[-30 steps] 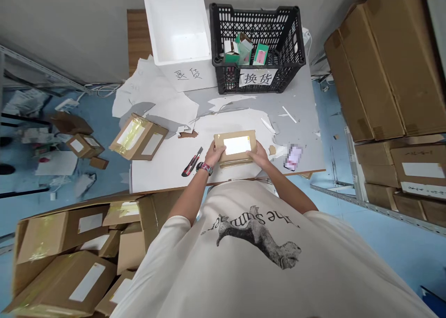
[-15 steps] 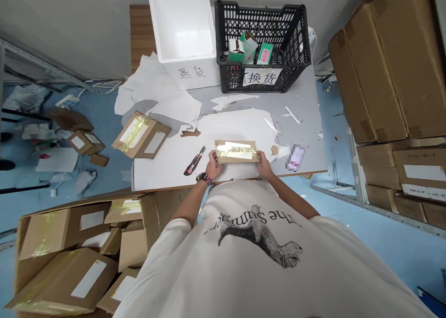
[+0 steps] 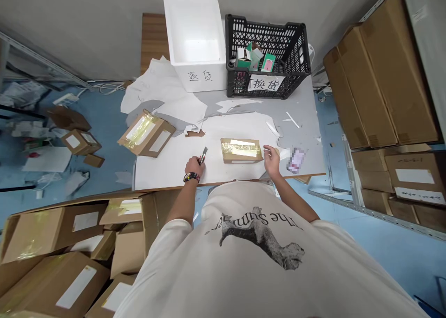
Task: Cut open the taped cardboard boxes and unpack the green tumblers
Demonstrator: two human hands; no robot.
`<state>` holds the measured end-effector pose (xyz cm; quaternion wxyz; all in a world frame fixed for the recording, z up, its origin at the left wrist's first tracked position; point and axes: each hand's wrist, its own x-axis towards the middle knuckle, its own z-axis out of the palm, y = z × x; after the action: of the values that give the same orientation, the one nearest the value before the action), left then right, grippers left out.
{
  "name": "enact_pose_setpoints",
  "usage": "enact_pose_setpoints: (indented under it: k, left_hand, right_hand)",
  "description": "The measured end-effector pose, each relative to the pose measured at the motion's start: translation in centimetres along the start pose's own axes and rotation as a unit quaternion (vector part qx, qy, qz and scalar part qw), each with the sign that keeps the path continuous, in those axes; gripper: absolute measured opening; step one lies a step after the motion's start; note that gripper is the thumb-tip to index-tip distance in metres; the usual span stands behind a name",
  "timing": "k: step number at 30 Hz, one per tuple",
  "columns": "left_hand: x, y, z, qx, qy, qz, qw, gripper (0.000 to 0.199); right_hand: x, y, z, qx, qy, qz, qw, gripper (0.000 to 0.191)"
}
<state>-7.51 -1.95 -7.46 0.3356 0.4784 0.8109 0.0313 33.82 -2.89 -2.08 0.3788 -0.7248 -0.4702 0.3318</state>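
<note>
My left hand (image 3: 195, 166) is closed around a utility knife (image 3: 203, 156) lying at the white tabletop. The tip of the knife sticks out beyond my fingers, and its handle is mostly hidden. A small cardboard box (image 3: 241, 151) sealed with shiny yellowish tape, a white label under the tape, rests in front of me. Just off the right end of this box is my right hand (image 3: 272, 160), fingers apart and holding nothing.
A larger taped carton (image 3: 147, 133) stands at the table's left. Behind are a white foam bin (image 3: 205, 79) and a black crate (image 3: 292, 79) with green boxes inside. A phone-like blurred item (image 3: 296, 160) lies at right. Cartons (image 3: 87, 220) fill a big box at lower left.
My left hand has let go of the small box, moved left and taken hold of the utility knife. My right hand has come away from the box's right end.
</note>
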Motion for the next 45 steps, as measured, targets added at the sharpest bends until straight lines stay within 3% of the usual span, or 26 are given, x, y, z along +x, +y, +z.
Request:
enact_pose_setpoints:
  k: [3, 5, 7, 9, 11, 13, 16, 18, 21, 23, 26, 32, 40, 45]
  left_hand:
    - [0.3, 1.1, -0.4, -0.189, 0.018, -0.073, 0.979, 0.026]
    - [0.0, 3.0, -0.6, -0.352, 0.032, -0.104, 0.930, 0.030]
    - [-0.8, 5.5, -0.7, -0.468, 0.044, -0.084, 0.879, 0.040]
    - [-2.1, 8.0, -0.8, -0.508, 0.033, -0.007, 0.861, 0.050]
    - [-3.4, 9.9, -0.8, -0.499, -0.032, 0.100, 0.860, 0.058]
    - [-4.4, 10.8, -1.0, -0.465, -0.081, 0.175, 0.864, 0.062]
    - [-4.4, 10.4, -1.2, -0.383, -0.034, 0.223, 0.896, 0.062]
    - [-3.7, 9.6, -1.1, -0.314, -0.005, 0.248, 0.916, 0.077]
    - [-2.3, 8.8, -0.4, -0.240, -0.051, 0.309, 0.919, 0.108]
    - [-1.5, 8.7, 0.2, -0.223, -0.092, 0.341, 0.909, 0.112]
    - [-1.1, 8.7, 0.7, -0.234, -0.134, 0.337, 0.902, 0.109]
    - [-1.4, 8.6, 0.9, -0.241, -0.147, 0.312, 0.907, 0.111]
    - [-2.2, 8.4, 0.3, -0.201, -0.134, 0.312, 0.919, 0.111]
    - [-2.4, 8.2, 0.2, -0.174, -0.125, 0.295, 0.931, 0.109]
  right_hand:
    - [-0.3, -2.3, 0.0, -0.012, 0.039, -0.061, 0.997, 0.044]
    - [-0.6, -4.1, 0.6, -0.001, 0.033, -0.084, 0.996, 0.042]
    - [-0.9, -6.0, 2.0, 0.025, -0.020, -0.083, 0.996, 0.045]
    - [-1.3, -7.8, 3.9, 0.052, -0.113, -0.068, 0.990, 0.056]
    - [-1.4, -9.3, 5.7, 0.072, -0.209, -0.048, 0.974, 0.073]
    - [-1.3, -10.4, 6.5, 0.075, -0.265, -0.025, 0.961, 0.081]
    - [-0.5, -11.4, 5.2, -0.003, -0.267, -0.011, 0.964, 0.073]
    - [0.2, -12.1, 3.1, -0.111, -0.269, -0.050, 0.955, 0.067]
    - [1.2, -13.8, 0.4, -0.299, -0.322, -0.128, 0.889, 0.060]
    - [1.7, -15.2, -0.3, -0.399, -0.359, -0.152, 0.830, 0.054]
    - [2.2, -16.9, 0.3, -0.475, -0.386, -0.185, 0.769, 0.046]
    - [3.4, -17.8, 2.7, -0.527, -0.419, -0.231, 0.703, 0.042]
    - [2.9, -18.7, 3.5, -0.569, -0.418, -0.229, 0.670, 0.046]
    - [3.2, -18.1, 2.1, -0.585, -0.424, -0.222, 0.655, 0.048]
